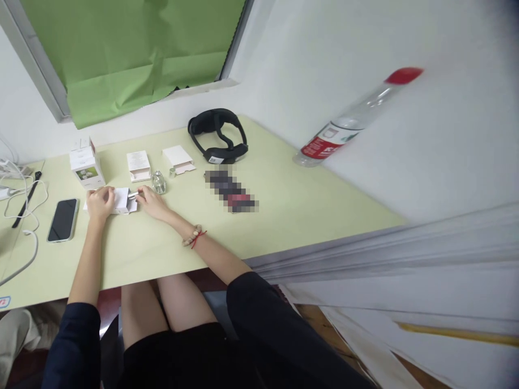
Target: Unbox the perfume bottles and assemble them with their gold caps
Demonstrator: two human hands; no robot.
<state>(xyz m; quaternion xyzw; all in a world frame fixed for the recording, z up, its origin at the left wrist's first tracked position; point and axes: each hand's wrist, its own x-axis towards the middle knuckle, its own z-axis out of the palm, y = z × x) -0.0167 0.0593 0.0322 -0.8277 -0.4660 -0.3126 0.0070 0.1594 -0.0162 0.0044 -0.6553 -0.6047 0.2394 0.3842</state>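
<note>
My left hand [100, 202] is closed on a small white box [120, 201] lying on its side on the table. At the box's right end, my right hand [151, 202] pinches a small shiny, silvery piece [133, 195]; its inner end lies at the opening, and I cannot tell how far it reaches in. A white flap shows below it. Just beyond my right hand is a clear faceted glass bottle [159, 182], with a small pale cylindrical cap [172, 172] near it.
Two white cartons [139, 165] [179, 158] and a printed box stack [85, 165] stand behind. A phone [62, 220] and white cables [30, 202] lie left. A black headset [219, 135], a blurred-out item [231, 189] and a red-capped plastic bottle [344, 127] are to the right.
</note>
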